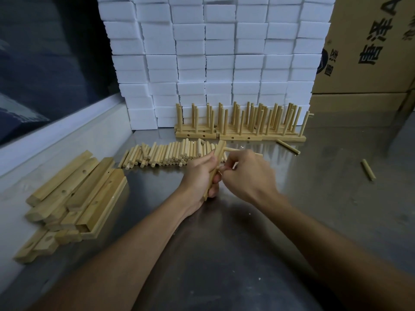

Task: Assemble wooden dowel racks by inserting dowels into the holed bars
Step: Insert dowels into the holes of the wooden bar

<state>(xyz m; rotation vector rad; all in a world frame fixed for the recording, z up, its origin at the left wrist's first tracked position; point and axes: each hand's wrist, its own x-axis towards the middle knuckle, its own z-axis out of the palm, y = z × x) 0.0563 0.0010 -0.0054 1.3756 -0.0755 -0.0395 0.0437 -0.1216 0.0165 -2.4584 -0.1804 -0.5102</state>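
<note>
Fingers (215, 179) of the left hand (199, 176) grip a holed bar (218, 153); right hand (247, 173) pinches a dowel (232, 149) into it. Beyond them stand finished racks (240, 131); many loose dowels (166, 153) and bars (74, 194) remain.

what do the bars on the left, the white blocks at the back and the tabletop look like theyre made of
Bars: pale unfinished-looking wood, grain and drilled holes visible. White blocks: probably foam, with a matte, grainy surface and rough edges. Tabletop: likely stainless steel, grey and dully reflective, mirroring the racks.
</note>
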